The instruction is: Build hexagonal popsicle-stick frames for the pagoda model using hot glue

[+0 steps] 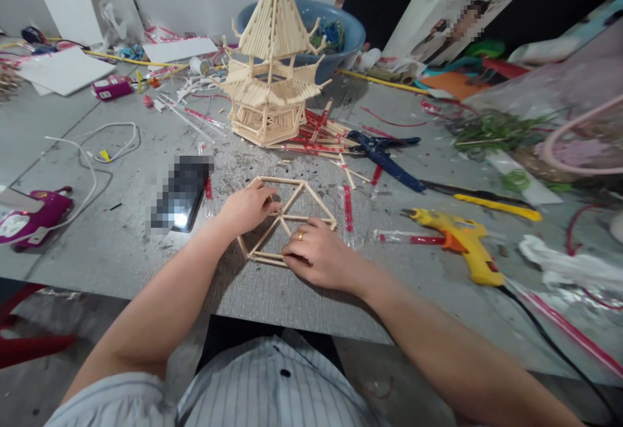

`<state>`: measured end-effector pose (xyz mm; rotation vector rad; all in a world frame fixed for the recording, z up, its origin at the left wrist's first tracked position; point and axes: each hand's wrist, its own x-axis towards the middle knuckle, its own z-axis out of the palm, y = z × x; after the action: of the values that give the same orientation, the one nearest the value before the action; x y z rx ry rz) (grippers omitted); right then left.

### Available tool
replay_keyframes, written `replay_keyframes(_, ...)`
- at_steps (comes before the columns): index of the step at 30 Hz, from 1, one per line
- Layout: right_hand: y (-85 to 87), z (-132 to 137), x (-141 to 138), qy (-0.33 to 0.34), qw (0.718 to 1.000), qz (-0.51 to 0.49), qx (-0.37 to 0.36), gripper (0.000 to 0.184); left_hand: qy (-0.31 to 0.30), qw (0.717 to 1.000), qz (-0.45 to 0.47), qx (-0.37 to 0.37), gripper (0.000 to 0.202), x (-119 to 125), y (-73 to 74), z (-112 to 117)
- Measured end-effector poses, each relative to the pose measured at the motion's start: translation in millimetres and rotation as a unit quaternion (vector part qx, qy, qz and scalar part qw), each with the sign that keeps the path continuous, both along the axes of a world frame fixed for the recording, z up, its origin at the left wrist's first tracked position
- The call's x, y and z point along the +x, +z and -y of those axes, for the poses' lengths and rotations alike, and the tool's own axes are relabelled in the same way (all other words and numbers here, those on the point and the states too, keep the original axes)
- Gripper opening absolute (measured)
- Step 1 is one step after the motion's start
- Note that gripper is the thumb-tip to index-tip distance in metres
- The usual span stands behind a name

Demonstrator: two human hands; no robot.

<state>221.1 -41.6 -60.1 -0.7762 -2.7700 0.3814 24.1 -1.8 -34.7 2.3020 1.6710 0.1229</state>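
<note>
A flat six-sided frame of thin wooden sticks (293,204), with spokes meeting at its middle, lies on the table in front of me. My left hand (247,208) grips its left side, thumb and fingers bent near the hub. On the lower right side, my right hand (316,252), with a ring on one finger, has its fingers closed over the sticks and hides that corner. Behind the frame stands a pagoda model (272,83) built of similar sticks. A yellow glue gun (460,239) lies to the right of my right hand.
Beyond the frame lie dark blue cutting pliers (384,158), a yellow-black utility knife (491,201) and loose sticks with red wrappers (326,132). A phone (182,193) rests at left. A blue basin (353,34) stands behind the pagoda. The glue gun's cord (549,336) runs off the front edge.
</note>
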Motion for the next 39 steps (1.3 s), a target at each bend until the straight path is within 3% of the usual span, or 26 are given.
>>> replay_keyframes(18, 3.2, -2, 3, 0.019, 1.000, -0.017, 0.014, 0.027, -0.016, 1.000, 0.003, 0.015, 0.033, 1, -2.5, -4)
replay_keyframes(26, 2.1, 1, 4, -0.053, 0.989, -0.139, -0.013, 0.025, -0.016, 1.000, 0.011, 0.016, 0.035, 3, -6.0, -10)
replay_keyframes(39, 2.9, 0, 4, -0.021, 0.999, -0.033, -0.004, 0.032, -0.021, 0.999, 0.014, 0.037, 0.031, 2, -9.3, -14)
